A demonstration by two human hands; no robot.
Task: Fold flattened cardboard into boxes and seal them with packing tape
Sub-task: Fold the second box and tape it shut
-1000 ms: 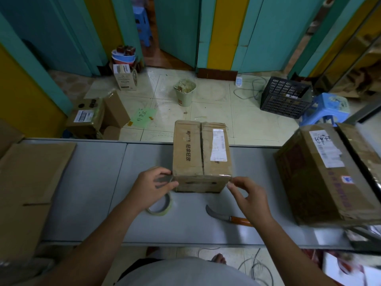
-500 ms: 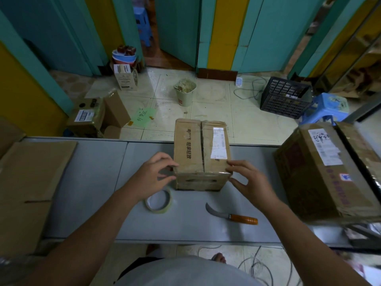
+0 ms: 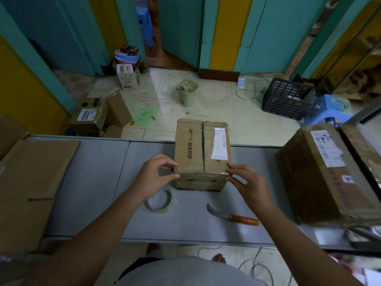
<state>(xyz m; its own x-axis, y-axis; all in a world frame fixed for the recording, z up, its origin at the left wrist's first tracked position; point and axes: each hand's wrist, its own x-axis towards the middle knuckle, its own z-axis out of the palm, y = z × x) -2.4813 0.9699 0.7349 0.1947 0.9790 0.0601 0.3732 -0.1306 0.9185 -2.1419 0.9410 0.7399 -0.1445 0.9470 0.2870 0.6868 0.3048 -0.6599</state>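
A small folded cardboard box (image 3: 201, 149) with a white label stands on the grey table (image 3: 99, 182), its top flaps meeting along a centre seam. My left hand (image 3: 156, 174) pinches the box's near left top corner. My right hand (image 3: 245, 182) pinches the near right top corner. A roll of clear packing tape (image 3: 159, 201) lies flat on the table just below my left hand. A curved knife with an orange handle (image 3: 235, 216) lies near my right forearm. Flattened cardboard (image 3: 31, 182) rests at the table's left end.
A large taped box (image 3: 329, 172) fills the table's right end. Beyond the table, on the tiled floor, stand a bin (image 3: 186, 92), a black crate (image 3: 287, 99), a blue stool (image 3: 327, 109) and several small boxes (image 3: 97, 116).
Both hands have risen from the table beside the box to its near top corners and now grip them. The tape roll, earlier under my left hand, lies uncovered.
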